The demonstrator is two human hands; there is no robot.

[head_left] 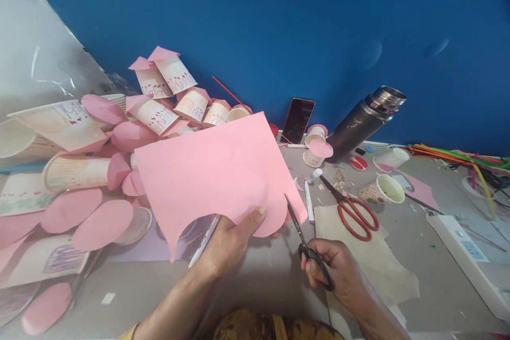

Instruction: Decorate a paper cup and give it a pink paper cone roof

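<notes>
A large sheet of pink paper (207, 170) is pinched along its lower edge by my left hand (235, 241), thumb on top and fingers mostly underneath. Curved cut-outs mark that edge, and a rounded lobe bulges beside my thumb. My right hand (330, 265) grips black-handled scissors (307, 253), whose blades sit at the lobe's right side, with a pink strip to the right of the cut. Red-handled scissors (354, 215) lie on the table to the right. A white marker (204, 241) rests just left of my left hand.
Decorated paper cups (159, 117) with pink paper pieces pile up at left. At the back stand a phone (298, 119) and a dark metal flask (360, 125). Farther right are a patterned cup (382, 189), a white power strip (466, 255) and colourful pipe cleaners (450, 153).
</notes>
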